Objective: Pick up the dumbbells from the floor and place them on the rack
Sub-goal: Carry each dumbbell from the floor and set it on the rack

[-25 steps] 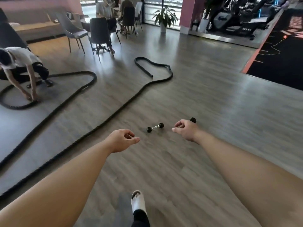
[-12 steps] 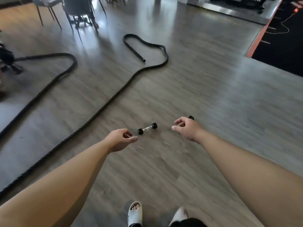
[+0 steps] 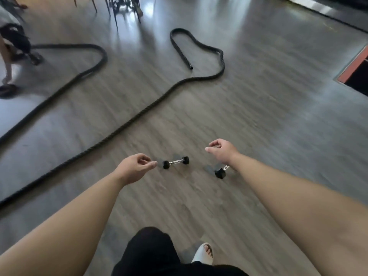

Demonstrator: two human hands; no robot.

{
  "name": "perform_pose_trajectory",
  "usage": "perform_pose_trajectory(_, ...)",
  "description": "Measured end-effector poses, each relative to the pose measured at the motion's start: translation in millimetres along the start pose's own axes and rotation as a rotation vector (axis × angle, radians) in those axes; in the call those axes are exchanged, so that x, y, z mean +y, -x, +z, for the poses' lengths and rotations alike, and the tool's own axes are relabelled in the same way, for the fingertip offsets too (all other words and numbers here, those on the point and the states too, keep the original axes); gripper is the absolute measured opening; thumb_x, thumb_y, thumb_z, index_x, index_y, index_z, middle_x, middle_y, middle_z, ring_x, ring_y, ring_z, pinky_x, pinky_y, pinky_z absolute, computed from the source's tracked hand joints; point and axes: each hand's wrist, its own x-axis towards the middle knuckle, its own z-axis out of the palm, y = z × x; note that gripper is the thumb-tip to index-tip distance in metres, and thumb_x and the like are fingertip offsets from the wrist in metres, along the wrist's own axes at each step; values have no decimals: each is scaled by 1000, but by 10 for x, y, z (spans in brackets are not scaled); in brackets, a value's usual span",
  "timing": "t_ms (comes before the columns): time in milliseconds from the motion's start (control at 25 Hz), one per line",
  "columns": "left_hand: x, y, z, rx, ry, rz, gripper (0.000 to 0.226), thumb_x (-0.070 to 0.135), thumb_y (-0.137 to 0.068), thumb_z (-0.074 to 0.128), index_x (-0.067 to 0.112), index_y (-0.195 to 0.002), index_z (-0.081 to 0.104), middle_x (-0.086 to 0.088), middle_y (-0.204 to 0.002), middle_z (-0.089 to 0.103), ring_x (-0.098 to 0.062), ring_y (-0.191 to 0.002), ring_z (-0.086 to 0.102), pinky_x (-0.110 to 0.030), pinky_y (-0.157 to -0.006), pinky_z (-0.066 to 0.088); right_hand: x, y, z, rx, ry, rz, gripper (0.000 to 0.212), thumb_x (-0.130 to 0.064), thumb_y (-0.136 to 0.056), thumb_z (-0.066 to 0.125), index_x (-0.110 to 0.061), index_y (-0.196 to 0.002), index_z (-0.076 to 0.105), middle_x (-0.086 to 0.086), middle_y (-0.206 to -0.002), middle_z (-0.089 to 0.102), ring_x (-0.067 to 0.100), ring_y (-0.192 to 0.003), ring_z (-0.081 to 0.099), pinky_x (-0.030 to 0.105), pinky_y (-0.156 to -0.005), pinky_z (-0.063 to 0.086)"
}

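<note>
Two small dumbbells with black hex ends and chrome handles lie on the wood floor. The left dumbbell (image 3: 175,162) is fully visible between my hands. The right dumbbell (image 3: 220,172) shows one black end and a bit of handle; my right forearm hides the rest. My left hand (image 3: 135,166) hovers just left of the left dumbbell, fingers loosely curled, holding nothing. My right hand (image 3: 221,150) hangs above and beyond the right dumbbell, fingers curled and apart, holding nothing. No rack is in view.
A thick black battle rope (image 3: 139,116) snakes across the floor ahead and to the left. Another person (image 3: 12,48) crouches at the far left. Chair legs (image 3: 117,8) stand at the top. A black mat with an orange edge (image 3: 354,70) lies far right. My sandalled foot (image 3: 204,253) is below.
I have stepped closer and the view has tilted down. The dumbbells now sit nearer my hands, and the right dumbbell's end has come out from behind my right hand.
</note>
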Motion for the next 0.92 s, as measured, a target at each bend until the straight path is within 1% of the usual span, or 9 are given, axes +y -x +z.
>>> perform_pose_trajectory(40, 2, -124, 59, -1, 27, -10, 37, 63, -82, 76, 30, -100, 73, 14, -95, 74, -9, -92, 69, -28, -73, 52, 34, -186, -35, -5, -4, 32, 28, -42, -82, 80, -23, -98, 67, -7, -82, 59, 19, -79, 58, 36, -79, 52)
perform_pose_trajectory(120, -22, -399, 108, -13, 49, -45, 38, 61, -82, 76, 30, -102, 72, 14, -97, 73, -10, -93, 70, -27, -76, 53, 45, -546, -45, -25, 9, 88, 30, -45, -78, 79, -25, -96, 67, -6, -85, 61, 21, -79, 59, 40, -82, 54)
perform_pose_trajectory(240, -118, -976, 29, -13, 111, -108, 40, 64, -83, 73, 32, -105, 70, 16, -102, 71, -2, -92, 66, -22, -69, 48, -35, -1167, 45, -35, -11, 109, 28, -47, -78, 79, -28, -94, 67, -5, -88, 64, 20, -79, 62, 38, -77, 54)
perform_pose_trajectory(360, -150, -1608, -33, -107, 90, -147, 40, 65, -83, 71, 33, -107, 68, 19, -103, 69, 0, -92, 63, -20, -68, 45, -130, -1716, 136, -22, -59, 175, 24, -43, -82, 80, -27, -93, 66, 2, -95, 66, 22, -81, 59, 34, -69, 46)
perform_pose_trajectory(480, -7, -2221, -74, -150, 90, -176, 39, 64, -83, 72, 33, -106, 68, 19, -101, 68, 0, -90, 64, -21, -68, 45, -281, -2209, 62, -5, -65, 229, 30, -48, -75, 80, -28, -93, 67, 3, -98, 65, 22, -81, 59, 39, -72, 44)
perform_pose_trajectory(600, 267, -2816, -16, -164, 101, -131, 36, 63, -83, 73, 34, -103, 69, 20, -99, 69, 2, -90, 64, -19, -66, 44, -383, -2688, -43, 6, -60, 230, 37, -56, -66, 76, -30, -91, 67, 0, -95, 66, 20, -80, 61, 38, -72, 46)
perform_pose_trajectory(680, 382, -3094, 115, -181, 111, -129, 35, 63, -83, 73, 35, -104, 69, 20, -99, 70, 4, -88, 64, -19, -64, 43, -375, -2973, -47, -11, -29, 239, 39, -59, -64, 74, -31, -90, 67, -3, -92, 66, 18, -79, 62, 36, -72, 48)
perform_pose_trajectory(800, 276, -3495, 406, -169, 132, -203, 36, 61, -85, 73, 33, -108, 68, 20, -102, 69, 0, -84, 66, -21, -63, 45, -228, -3506, 137, -90, 14, 225, 34, -57, -71, 75, -32, -92, 67, -6, -92, 66, 17, -81, 63, 37, -80, 54)
perform_pose_trajectory(920, -129, -3927, 844, -146, 145, -295, 37, 58, -86, 73, 32, -111, 68, 21, -103, 67, 1, -87, 64, -22, -64, 45, 214, -4075, 565, -196, 32, 215, 25, -48, -81, 78, -30, -95, 67, -7, -88, 64, 15, -77, 61, 34, -75, 51)
